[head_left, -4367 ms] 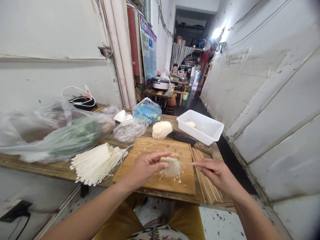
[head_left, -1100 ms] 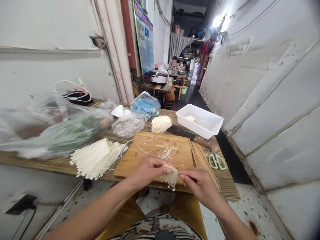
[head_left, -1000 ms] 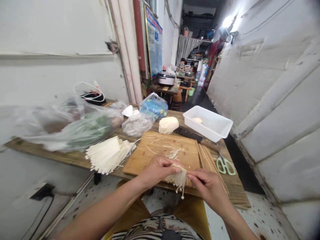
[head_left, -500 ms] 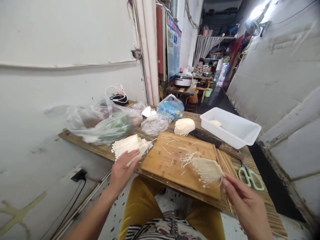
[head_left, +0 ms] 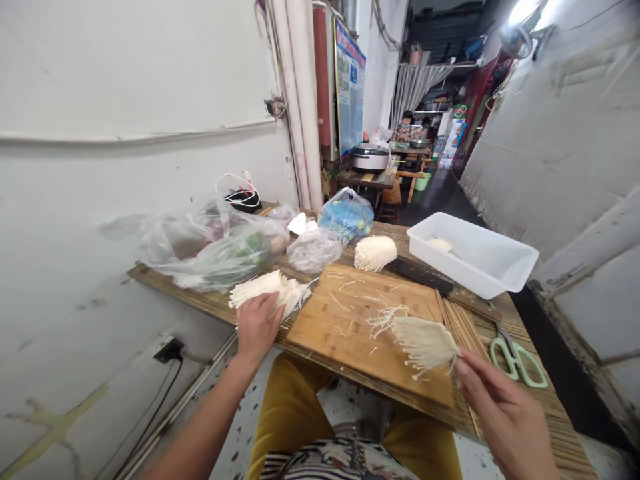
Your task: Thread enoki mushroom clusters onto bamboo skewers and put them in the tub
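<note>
- Pinching one end of a flat enoki fan in the head view, the right hand has thumb and forefinger closed on it; whether a stick lies inside that pinch cannot be made out.
- The enoki fan is over the cutting board, towards its near right corner; whether it touches the wood is unclear.
- Palm down, the left hand rests on the enoki pile, its fingers bent; whether they grip any stems cannot be told. This pile lies left of the board, by the front edge of the table.
- The enoki should handle as very light, limp, slightly slippery and easily torn; the gathered end seems the safest hold, as the loose cap ends would likely splay.
- In looks, the fan is thin and creamy white, nearly straight along its far side, with small round caps fringing its near side. The pile is thicker and paler.
- Loose enoki strands lie scattered beside the fan; bamboo skewers lie along the board's right edge.
</note>
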`<action>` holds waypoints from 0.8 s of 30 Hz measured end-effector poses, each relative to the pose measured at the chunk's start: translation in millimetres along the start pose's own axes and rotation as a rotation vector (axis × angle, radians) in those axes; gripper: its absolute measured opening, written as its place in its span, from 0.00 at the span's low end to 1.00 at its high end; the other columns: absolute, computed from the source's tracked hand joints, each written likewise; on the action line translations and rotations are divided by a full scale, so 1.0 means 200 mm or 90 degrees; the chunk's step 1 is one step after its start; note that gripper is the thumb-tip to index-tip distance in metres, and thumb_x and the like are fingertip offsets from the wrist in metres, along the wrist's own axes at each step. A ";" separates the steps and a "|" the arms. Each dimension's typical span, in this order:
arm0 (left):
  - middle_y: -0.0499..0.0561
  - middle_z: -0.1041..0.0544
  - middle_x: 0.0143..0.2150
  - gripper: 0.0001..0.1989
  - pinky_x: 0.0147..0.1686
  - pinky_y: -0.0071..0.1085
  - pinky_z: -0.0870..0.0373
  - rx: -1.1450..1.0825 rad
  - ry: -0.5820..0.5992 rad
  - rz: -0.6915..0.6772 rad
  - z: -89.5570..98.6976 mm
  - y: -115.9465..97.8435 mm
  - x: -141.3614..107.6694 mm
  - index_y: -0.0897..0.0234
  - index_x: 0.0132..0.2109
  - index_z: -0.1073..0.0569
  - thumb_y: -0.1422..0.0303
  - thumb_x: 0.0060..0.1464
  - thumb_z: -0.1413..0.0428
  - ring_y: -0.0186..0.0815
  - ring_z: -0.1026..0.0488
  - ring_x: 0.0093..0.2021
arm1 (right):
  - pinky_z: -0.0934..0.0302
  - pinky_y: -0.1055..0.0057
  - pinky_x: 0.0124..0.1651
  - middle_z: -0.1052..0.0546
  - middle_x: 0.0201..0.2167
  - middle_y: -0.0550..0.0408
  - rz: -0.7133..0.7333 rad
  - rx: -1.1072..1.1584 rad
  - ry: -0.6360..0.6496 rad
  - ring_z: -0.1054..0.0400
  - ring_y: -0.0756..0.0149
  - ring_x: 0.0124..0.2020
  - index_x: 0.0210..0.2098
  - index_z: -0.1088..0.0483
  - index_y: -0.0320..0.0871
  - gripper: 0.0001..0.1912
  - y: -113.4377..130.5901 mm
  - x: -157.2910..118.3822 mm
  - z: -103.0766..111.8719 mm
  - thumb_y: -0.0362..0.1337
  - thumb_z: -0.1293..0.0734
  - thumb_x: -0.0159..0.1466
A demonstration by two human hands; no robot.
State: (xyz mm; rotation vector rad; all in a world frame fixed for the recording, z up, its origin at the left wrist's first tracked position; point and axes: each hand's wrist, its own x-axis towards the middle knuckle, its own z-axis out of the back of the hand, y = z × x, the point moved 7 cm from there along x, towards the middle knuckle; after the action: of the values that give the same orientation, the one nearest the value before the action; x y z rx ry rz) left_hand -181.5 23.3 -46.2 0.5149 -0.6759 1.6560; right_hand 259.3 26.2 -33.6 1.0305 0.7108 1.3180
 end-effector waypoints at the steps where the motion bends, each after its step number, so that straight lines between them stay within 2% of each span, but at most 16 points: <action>1: 0.59 0.22 0.42 0.13 0.45 0.43 0.37 0.008 -0.001 0.001 -0.01 0.00 0.00 0.64 0.46 0.25 0.64 0.56 0.46 0.47 0.28 0.43 | 0.30 0.77 0.39 0.20 0.40 0.50 -0.003 -0.006 -0.002 0.25 0.65 0.34 0.45 0.23 0.44 0.22 0.00 0.00 0.00 0.50 0.31 0.56; 7: 0.59 0.23 0.42 0.13 0.42 0.42 0.37 0.036 0.005 -0.011 -0.01 0.00 0.02 0.63 0.46 0.25 0.64 0.55 0.46 0.47 0.29 0.42 | 0.30 0.74 0.42 0.19 0.37 0.50 0.010 0.013 -0.003 0.24 0.62 0.36 0.43 0.22 0.43 0.21 0.04 0.00 -0.01 0.49 0.31 0.55; 10: 0.59 0.24 0.42 0.14 0.41 0.42 0.36 0.035 0.012 -0.025 -0.01 -0.01 0.02 0.63 0.46 0.25 0.62 0.55 0.46 0.47 0.29 0.42 | 0.29 0.75 0.38 0.19 0.36 0.50 0.016 0.038 -0.008 0.25 0.63 0.32 0.41 0.22 0.43 0.20 0.06 0.01 -0.02 0.48 0.30 0.54; 13: 0.59 0.24 0.42 0.15 0.41 0.42 0.34 0.014 0.008 -0.034 0.00 -0.03 0.03 0.63 0.47 0.26 0.61 0.55 0.46 0.47 0.28 0.42 | 0.30 0.76 0.33 0.19 0.32 0.51 0.023 0.055 -0.004 0.26 0.66 0.27 0.40 0.22 0.42 0.19 0.09 0.01 -0.03 0.47 0.30 0.54; 16: 0.59 0.24 0.43 0.15 0.44 0.43 0.33 -0.035 -0.017 -0.053 0.04 -0.05 0.03 0.62 0.48 0.26 0.61 0.55 0.46 0.46 0.28 0.44 | 0.31 0.75 0.31 0.19 0.30 0.51 0.016 0.070 -0.004 0.27 0.66 0.26 0.41 0.22 0.41 0.19 0.11 0.01 -0.02 0.47 0.30 0.55; 21: 0.59 0.24 0.45 0.15 0.48 0.42 0.32 -0.108 -0.074 -0.072 0.13 -0.09 0.04 0.64 0.48 0.26 0.65 0.54 0.44 0.44 0.27 0.45 | 0.33 0.72 0.34 0.20 0.33 0.51 -0.033 0.112 -0.053 0.28 0.66 0.29 0.41 0.23 0.42 0.18 0.08 0.02 0.03 0.46 0.30 0.55; 24: 0.60 0.24 0.44 0.15 0.49 0.41 0.32 -0.145 -0.121 -0.073 0.20 -0.13 0.03 0.65 0.48 0.25 0.67 0.53 0.43 0.44 0.26 0.44 | 0.38 0.75 0.27 0.22 0.29 0.54 -0.090 0.219 -0.029 0.32 0.69 0.26 0.40 0.23 0.42 0.17 0.03 0.07 0.01 0.45 0.28 0.54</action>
State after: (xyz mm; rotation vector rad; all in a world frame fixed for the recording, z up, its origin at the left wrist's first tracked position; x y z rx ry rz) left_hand -158.8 3.6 -9.0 0.5401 -0.9449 1.4136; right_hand 261.0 38.9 -25.2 1.2553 0.9802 1.0671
